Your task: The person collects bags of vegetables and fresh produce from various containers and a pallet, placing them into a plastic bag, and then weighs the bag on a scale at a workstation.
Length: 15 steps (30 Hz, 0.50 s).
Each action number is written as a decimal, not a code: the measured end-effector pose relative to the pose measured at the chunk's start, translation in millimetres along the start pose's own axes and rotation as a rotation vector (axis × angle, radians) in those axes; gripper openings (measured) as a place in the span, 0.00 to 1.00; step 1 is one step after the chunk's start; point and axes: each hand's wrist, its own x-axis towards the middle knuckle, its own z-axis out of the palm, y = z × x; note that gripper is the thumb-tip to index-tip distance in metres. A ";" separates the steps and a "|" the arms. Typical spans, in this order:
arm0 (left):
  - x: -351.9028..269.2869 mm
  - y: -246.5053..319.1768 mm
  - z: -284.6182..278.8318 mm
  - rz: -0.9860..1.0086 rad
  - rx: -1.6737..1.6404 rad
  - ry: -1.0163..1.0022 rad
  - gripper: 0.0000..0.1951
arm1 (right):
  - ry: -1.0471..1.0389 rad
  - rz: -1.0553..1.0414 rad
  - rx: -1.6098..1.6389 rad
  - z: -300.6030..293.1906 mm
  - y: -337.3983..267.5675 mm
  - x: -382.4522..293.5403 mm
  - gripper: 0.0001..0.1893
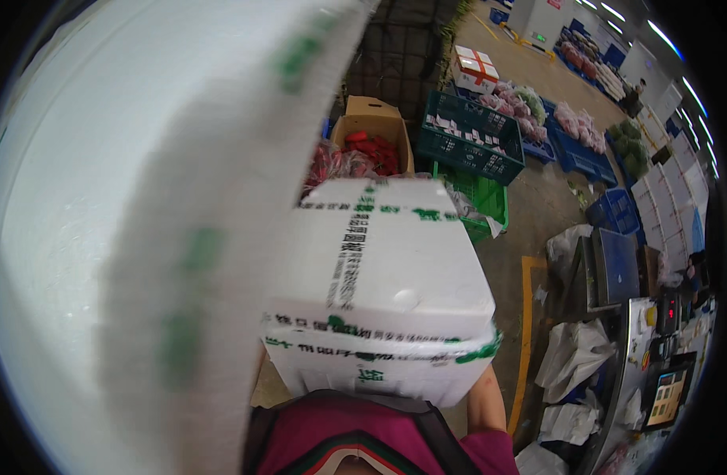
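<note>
A white foam box is directly in front of my torso, its near side close to my chest. Black and green printing marks its lid, and printed tape runs around the seam. My right forearm reaches under the box's right side; the hand itself is hidden. Only a sliver of arm shows at the box's left edge, and my left hand is out of view. Very near the camera, a large blurred white surface with green marks, apparently another foam box, fills the left and covers part of the held box's left side.
Beyond the box stand a carton of red peppers, a dark green crate with small labels and a bright green crate. Blue pallets carry bagged produce. Right are a metal counter with a screen and stacked white boxes.
</note>
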 end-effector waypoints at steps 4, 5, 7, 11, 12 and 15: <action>14.5 -17.0 25.5 -0.065 -0.198 -0.024 0.14 | -0.054 0.041 0.112 11.3 39.5 40.9 0.29; 18.6 -29.1 37.6 -0.094 -0.222 -0.022 0.14 | -0.067 0.049 0.146 13.2 52.4 51.2 0.28; 32.6 -54.8 63.9 -0.160 -0.251 -0.026 0.14 | -0.062 0.066 0.203 16.2 80.7 79.8 0.28; 14.8 -134.1 95.6 -0.317 -0.268 -0.017 0.14 | -0.158 -0.011 0.120 12.0 101.0 103.1 0.27; -3.9 -148.7 99.5 -0.371 -0.273 -0.009 0.14 | -0.190 0.018 0.228 0.3 108.8 96.0 0.27; -4.5 -171.0 94.8 -0.412 -0.242 0.017 0.14 | -0.193 -0.004 0.152 -20.4 140.1 93.6 0.29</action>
